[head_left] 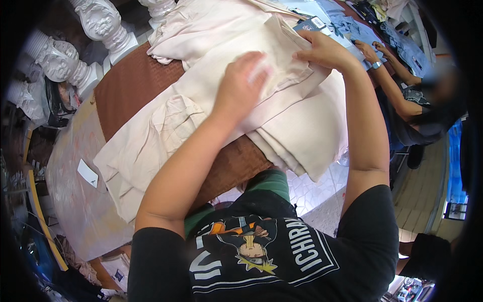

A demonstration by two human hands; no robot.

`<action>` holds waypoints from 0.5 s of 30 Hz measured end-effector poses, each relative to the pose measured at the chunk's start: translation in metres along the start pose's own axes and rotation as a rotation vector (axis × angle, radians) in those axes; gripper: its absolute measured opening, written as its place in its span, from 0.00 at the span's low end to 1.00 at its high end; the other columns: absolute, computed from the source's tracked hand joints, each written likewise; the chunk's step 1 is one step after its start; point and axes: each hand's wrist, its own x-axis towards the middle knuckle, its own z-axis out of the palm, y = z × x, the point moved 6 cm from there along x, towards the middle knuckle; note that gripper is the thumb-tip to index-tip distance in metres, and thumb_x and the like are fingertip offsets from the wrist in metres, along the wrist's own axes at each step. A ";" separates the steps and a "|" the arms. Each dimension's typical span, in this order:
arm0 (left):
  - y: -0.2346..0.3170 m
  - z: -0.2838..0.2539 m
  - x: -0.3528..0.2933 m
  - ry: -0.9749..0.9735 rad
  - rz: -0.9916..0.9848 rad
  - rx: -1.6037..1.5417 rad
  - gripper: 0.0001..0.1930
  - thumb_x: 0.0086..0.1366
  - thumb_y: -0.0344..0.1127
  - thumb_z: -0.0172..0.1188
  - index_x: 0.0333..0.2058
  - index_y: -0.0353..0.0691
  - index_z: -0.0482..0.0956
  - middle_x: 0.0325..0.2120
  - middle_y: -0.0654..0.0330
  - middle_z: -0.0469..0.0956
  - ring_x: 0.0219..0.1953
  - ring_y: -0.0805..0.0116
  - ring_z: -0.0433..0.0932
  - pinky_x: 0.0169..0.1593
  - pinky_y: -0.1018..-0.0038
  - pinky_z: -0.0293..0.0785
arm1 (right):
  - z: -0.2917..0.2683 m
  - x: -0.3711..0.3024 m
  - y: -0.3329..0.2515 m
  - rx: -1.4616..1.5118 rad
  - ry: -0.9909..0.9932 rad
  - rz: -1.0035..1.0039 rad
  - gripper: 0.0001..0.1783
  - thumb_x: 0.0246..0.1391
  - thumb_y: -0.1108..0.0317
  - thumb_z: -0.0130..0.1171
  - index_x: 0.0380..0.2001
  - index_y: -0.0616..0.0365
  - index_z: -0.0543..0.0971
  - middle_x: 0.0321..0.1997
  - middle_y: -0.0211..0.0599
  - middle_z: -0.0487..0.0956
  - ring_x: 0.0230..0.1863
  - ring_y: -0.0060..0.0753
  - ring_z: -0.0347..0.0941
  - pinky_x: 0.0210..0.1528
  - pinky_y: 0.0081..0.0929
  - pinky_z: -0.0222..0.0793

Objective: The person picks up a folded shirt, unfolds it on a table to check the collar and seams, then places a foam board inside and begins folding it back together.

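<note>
A cream garment [282, 108] lies spread over the table, its folds hanging over the near edge. At its far right corner my right hand [322, 50] is closed, thumb and fingers pinching the cloth's edge. My left hand [244, 83] is over the middle of the cloth, its fingers smeared by motion; whether it grips any fabric cannot be made out. Close beyond my right hand is a dark hang tag [311, 23] with a white label. Bunched cream fabric [176, 118] lies beside my left forearm.
A brown cloth [133, 90] covers part of the worn table [75, 201], where a white tag [87, 173] lies. Ornate white balusters [100, 25] stand at the far left. On the right, another person's hands [370, 52] are at blue garments [347, 22].
</note>
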 end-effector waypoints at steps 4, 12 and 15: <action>-0.030 -0.016 0.012 -0.029 -0.620 -0.900 0.31 0.64 0.55 0.52 0.54 0.32 0.65 0.48 0.54 0.73 0.49 0.62 0.73 0.53 0.70 0.68 | 0.026 -0.019 -0.067 -0.568 0.214 -0.315 0.27 0.42 0.66 0.61 0.50 0.57 0.72 0.28 0.48 0.78 0.32 0.44 0.77 0.36 0.38 0.71; -0.053 -0.015 0.008 0.147 -0.629 -0.804 0.20 0.62 0.39 0.57 0.46 0.27 0.70 0.41 0.51 0.75 0.41 0.63 0.77 0.47 0.68 0.75 | 0.021 -0.042 -0.068 -0.238 0.215 -0.231 0.28 0.46 0.52 0.64 0.49 0.53 0.75 0.26 0.38 0.78 0.23 0.30 0.75 0.28 0.28 0.68; -0.050 -0.024 0.010 0.160 -0.670 -0.688 0.18 0.63 0.34 0.56 0.46 0.26 0.70 0.40 0.53 0.75 0.41 0.64 0.77 0.44 0.69 0.77 | 0.025 -0.045 -0.032 -0.226 0.235 -0.172 0.24 0.49 0.54 0.62 0.45 0.58 0.76 0.24 0.36 0.78 0.19 0.24 0.73 0.25 0.24 0.67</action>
